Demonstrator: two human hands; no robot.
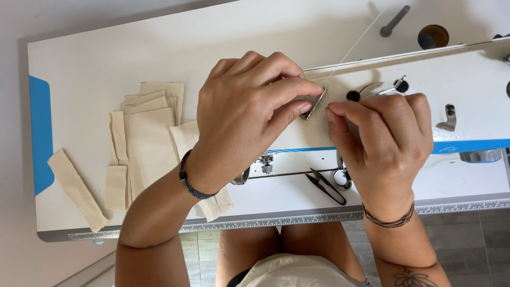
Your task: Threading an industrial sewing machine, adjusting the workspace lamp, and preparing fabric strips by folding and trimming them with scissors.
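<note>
Both my arms reach up from the bottom of the view, bent at the wrists, and my two hands meet over the top of the white sewing machine [467, 79]. My left hand [244, 111] is curled, knuckles up, with a dark band on the wrist. My right hand [388, 138] is curled too, with thin brown cords around its wrist.

The white surface [133, 48] has a blue strip on its far left edge and a ruler strip along the edge near me. To the left of my left fingers lies a pile of cream cloth pieces [146, 138], and one long cream strip [77, 188] lies apart, further left. Below my right fingers, near the machine's needle part, lie small black thread snips [326, 187]. Past the surface I see grey floor tiles.

My left fingers [289, 87] are pinched shut on thin silver metal tweezers [316, 103], which tilt between my two hands, just over the machine's top. My right fingers [340, 114] are pinched together right beside the tweezers' tip. I cannot tell if they hold the thin white thread [361, 37], which runs up and away from my fingers toward the back of the machine.
</note>
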